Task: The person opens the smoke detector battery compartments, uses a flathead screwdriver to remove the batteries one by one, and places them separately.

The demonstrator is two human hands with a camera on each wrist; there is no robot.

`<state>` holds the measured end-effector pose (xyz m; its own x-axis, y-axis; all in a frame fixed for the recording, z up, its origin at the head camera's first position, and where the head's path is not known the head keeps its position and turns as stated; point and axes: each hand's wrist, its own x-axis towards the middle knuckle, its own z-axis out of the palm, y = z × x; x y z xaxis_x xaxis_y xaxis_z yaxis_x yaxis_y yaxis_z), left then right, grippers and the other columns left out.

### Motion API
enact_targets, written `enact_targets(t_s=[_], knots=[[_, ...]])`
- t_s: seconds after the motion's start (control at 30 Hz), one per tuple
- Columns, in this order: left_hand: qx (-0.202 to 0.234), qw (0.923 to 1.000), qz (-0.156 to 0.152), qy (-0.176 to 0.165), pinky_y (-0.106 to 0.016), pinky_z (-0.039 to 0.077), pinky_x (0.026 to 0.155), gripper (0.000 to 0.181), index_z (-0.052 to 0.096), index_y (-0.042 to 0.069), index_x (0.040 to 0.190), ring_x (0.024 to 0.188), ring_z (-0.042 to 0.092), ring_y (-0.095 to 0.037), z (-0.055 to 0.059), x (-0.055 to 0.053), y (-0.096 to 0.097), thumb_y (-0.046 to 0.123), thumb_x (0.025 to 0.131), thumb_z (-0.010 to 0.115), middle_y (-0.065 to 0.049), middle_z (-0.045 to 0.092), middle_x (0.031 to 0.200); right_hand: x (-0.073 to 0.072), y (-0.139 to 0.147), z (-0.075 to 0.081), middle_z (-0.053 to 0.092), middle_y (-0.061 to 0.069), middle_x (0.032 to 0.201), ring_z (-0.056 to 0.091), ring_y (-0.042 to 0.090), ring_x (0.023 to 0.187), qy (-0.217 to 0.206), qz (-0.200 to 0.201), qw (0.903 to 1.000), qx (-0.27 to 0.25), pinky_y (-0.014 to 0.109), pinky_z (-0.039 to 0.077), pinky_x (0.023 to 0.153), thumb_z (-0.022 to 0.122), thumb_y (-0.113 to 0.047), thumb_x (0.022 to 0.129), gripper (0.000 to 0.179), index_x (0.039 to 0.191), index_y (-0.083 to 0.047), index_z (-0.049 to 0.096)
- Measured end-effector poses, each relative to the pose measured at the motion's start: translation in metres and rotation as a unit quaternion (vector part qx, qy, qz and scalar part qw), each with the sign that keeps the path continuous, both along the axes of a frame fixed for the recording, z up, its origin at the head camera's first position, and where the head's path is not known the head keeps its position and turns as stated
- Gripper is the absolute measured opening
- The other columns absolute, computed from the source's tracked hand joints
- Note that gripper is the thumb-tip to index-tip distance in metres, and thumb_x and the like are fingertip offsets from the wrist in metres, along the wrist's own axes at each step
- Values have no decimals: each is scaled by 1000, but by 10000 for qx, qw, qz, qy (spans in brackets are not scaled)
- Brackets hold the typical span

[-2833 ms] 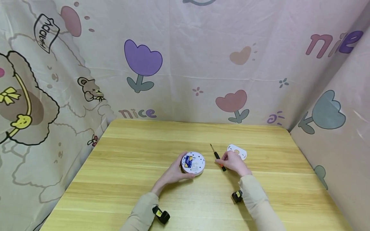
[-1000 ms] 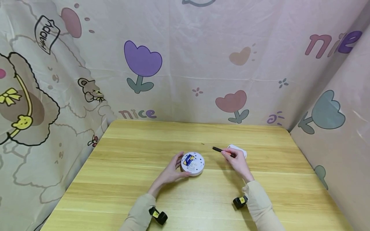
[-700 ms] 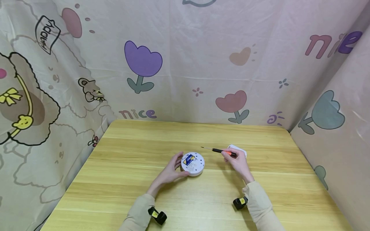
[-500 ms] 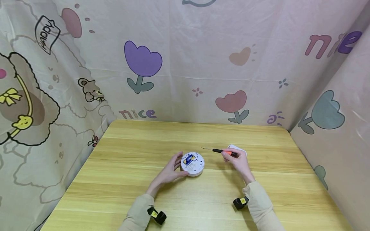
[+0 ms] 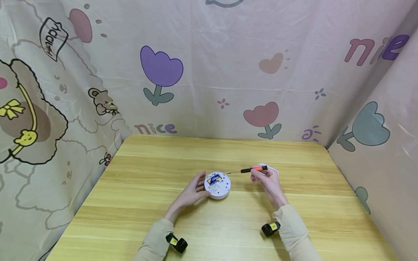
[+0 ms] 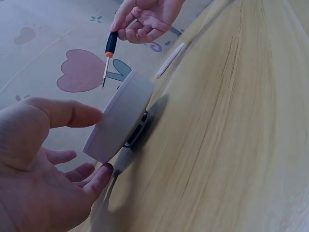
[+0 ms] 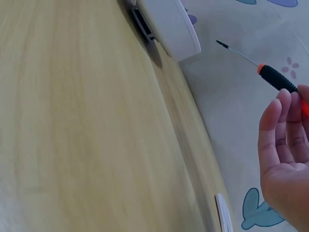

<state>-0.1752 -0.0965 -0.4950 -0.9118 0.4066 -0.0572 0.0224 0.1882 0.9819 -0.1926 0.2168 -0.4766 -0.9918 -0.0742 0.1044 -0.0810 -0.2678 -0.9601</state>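
Observation:
My left hand (image 5: 189, 194) holds the edge of a round white device (image 5: 219, 187) between thumb and fingers. Its face carries a blue and yellow label and several small dark holes. In the left wrist view, a dark-edged part juts from the device's underside, close above the tabletop. My right hand (image 5: 268, 183) pinches a small screwdriver (image 5: 247, 170) by its black and orange handle. The screwdriver's thin shaft points left, its tip near the device's upper right rim. In the right wrist view, a gap separates the screwdriver tip from the device.
A flat white plate (image 5: 273, 169) lies on the wooden table (image 5: 156, 163), just behind my right hand, which partly hides it. A printed cloth curtain (image 5: 202, 65) hangs behind the table and along both sides. A black camera is strapped at each wrist.
My right hand has picked the screwdriver up from the table and turned its tip left, now closer to the device. My left hand has turned the device slightly.

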Motion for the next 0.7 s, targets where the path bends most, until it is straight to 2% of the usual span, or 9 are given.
enact_targets(t_s=[0.13,0.23,0.33,0.53,0.7], knots=[[-45,9998,179,0,-57,37,119,77,23,-5,156,140,41,-50,0,0,2,0,90,63,-33,32,157,-1,-5,1,74,-4,79,71,9,70,-67,-91,9996,273,22,61,65,62,-13,100,8,100,-9,69],[-143,9995,286,19,-57,36,120,71,27,-5,155,140,42,-48,0,0,3,2,92,60,-32,35,156,-1,-10,1,74,-5,80,72,10,71,-105,-61,9987,502,25,63,70,56,-22,104,23,110,0,60],[-301,9987,401,27,-57,35,120,66,31,-3,154,140,43,-46,0,1,6,7,95,59,-29,38,155,-1,-13,0,75,-4,82,73,11,73,-102,112,9974,709,28,64,74,49,-28,107,33,116,3,51],[-531,9967,616,26,-58,38,118,61,38,1,152,135,48,-41,0,1,10,17,97,60,-26,44,150,-2,-18,-1,75,5,87,74,15,75,-163,395,9961,766,33,65,76,45,-33,108,27,112,-7,51],[-701,9944,791,74,-56,43,113,58,41,2,150,128,52,-37,-1,0,12,20,98,61,-24,48,146,0,-21,2,72,-2,83,72,13,74,-336,429,9959,721,30,64,75,49,-30,107,22,111,-9,49]])
